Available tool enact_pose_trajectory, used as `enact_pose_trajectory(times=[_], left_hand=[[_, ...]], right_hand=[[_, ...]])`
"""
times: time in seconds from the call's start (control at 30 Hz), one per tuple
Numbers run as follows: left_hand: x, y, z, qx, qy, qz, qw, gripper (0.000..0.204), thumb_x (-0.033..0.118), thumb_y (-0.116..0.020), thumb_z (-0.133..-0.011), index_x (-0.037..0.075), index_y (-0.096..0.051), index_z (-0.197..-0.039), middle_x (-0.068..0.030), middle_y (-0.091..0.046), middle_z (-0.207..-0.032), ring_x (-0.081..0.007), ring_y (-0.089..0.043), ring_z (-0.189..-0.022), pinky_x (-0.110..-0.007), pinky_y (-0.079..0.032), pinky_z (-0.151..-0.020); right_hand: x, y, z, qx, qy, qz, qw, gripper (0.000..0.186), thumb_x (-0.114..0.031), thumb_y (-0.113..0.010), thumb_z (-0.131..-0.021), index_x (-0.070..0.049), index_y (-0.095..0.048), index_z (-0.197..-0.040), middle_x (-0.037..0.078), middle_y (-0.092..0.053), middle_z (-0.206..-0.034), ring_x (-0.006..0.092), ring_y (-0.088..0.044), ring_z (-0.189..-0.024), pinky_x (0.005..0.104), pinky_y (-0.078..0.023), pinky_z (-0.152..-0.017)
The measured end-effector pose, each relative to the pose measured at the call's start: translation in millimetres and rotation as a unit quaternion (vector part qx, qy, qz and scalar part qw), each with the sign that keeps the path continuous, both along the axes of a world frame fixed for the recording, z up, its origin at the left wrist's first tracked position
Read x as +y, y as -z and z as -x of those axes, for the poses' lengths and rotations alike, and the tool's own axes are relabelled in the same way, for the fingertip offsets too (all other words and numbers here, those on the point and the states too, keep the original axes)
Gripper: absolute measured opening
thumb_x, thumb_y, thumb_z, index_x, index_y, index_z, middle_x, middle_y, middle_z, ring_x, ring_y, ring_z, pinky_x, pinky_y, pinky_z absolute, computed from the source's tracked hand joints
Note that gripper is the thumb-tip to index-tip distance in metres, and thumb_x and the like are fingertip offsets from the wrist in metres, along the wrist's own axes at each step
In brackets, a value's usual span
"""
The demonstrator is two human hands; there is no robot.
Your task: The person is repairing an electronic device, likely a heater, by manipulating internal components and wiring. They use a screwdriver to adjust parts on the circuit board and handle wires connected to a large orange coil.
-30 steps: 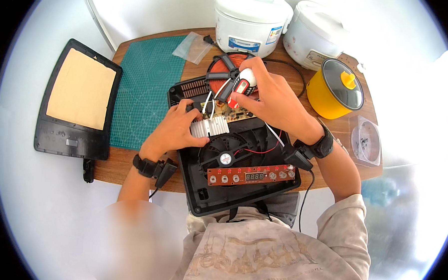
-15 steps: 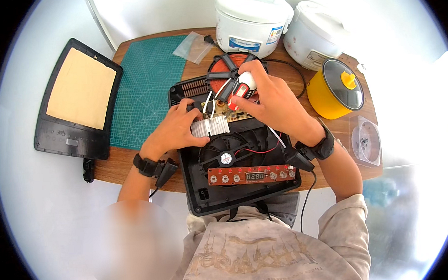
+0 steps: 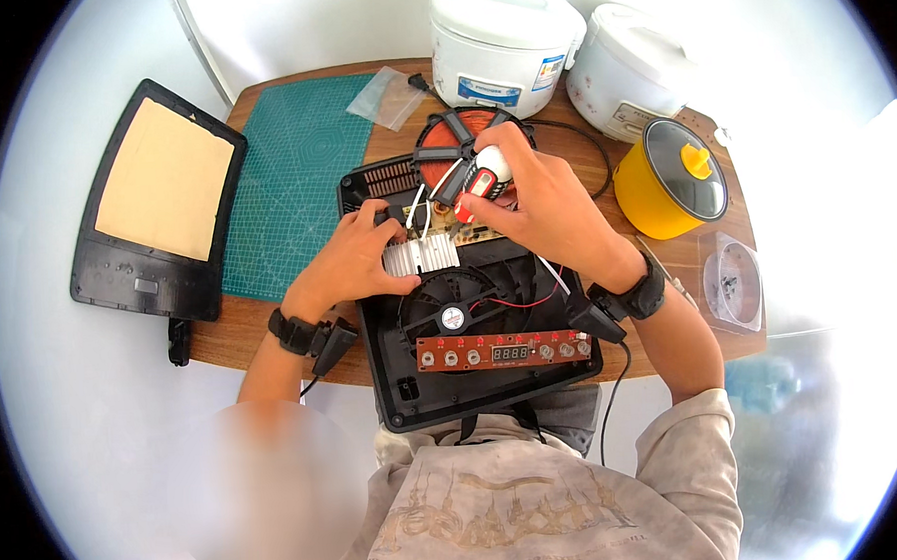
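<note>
Your right hand point(image 3: 551, 210) is curled round the driver point(image 3: 484, 181), tilted over the board point(image 3: 482, 230) just right of the heat sink point(image 3: 422, 255); your left hand point(image 3: 351, 261) is half spread, thumb at the heat sink's near edge, fingertips by its far side, though I cannot tell whether it grips; the board sits in the black case point(image 3: 473, 387), which overhangs the near edge of the bench point(image 3: 226, 350); the driver looks rigid and light, best held by its thick handle; the board is probably stiff yet fragile, so take it by its edges; the white leads point(image 3: 427, 217) seem soft and easily tugged.
</note>
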State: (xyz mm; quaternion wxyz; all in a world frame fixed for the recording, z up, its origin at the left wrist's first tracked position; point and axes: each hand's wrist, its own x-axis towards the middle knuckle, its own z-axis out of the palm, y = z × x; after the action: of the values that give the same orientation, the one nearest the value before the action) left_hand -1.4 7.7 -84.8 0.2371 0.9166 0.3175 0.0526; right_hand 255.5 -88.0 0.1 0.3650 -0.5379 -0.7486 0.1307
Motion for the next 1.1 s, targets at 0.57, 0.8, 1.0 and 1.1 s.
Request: enact_pose_trajectory(times=[0.57, 0.8, 1.0, 1.1], left_hand=[[3.2, 0.6, 2.2, -0.017, 0.008, -0.012, 1.0, 0.07, 0.041, -0.089, -0.07, 0.004, -0.056, -0.119, -0.0168, -0.049, -0.13, -0.0397, -0.053, -0.119, -0.049, -0.047, -0.101], [3.4, -9.8, -0.4, -0.037, -0.017, 0.045, 0.998, 0.083, 0.044, -0.091, -0.066, 0.0, -0.052, -0.125, -0.0177, -0.054, -0.123, -0.0419, -0.055, -0.115, -0.046, -0.046, -0.101], [5.1, 2.1, 2.5, -0.086, 0.008, 0.003, 0.996, 0.088, 0.042, -0.096, -0.061, 0.002, -0.049, -0.123, -0.0129, -0.054, -0.109, -0.0298, -0.057, -0.094, -0.042, -0.048, -0.087], [5.1, -0.9, 2.3, -0.083, -0.004, 0.027, 0.996, 0.091, 0.041, -0.097, -0.058, 0.001, -0.049, -0.124, -0.0131, -0.055, -0.109, -0.0296, -0.058, -0.095, -0.042, -0.048, -0.089]], right_hand=[[3.1, -18.7, 7.6, -0.154, 0.072, -0.016, 0.985, 0.036, -0.034, -0.069, -0.095, -0.005, -0.053, -0.11, 0.016, -0.068, -0.075, 0.0385, -0.068, -0.069, 0.0478, -0.054, -0.06], [-0.1, -21.2, 7.8, -0.082, 0.037, 0.02, 0.996, 0.034, -0.026, -0.07, -0.093, -0.005, -0.05, -0.11, 0.018, -0.064, -0.068, 0.0418, -0.064, -0.066, 0.0486, -0.05, -0.058], [-2.2, -20.0, 1.2, -0.055, 0.047, 0.044, 0.996, 0.035, -0.026, -0.073, -0.091, -0.006, -0.051, -0.109, 0.014, -0.064, -0.067, 0.0377, -0.065, -0.064, 0.046, -0.049, -0.057], [-4.4, -17.7, -1.5, -0.044, 0.061, 0.048, 0.996, 0.037, -0.026, -0.078, -0.089, -0.008, -0.053, -0.11, 0.009, -0.066, -0.068, 0.0321, -0.069, -0.064, 0.0412, -0.051, -0.058]])
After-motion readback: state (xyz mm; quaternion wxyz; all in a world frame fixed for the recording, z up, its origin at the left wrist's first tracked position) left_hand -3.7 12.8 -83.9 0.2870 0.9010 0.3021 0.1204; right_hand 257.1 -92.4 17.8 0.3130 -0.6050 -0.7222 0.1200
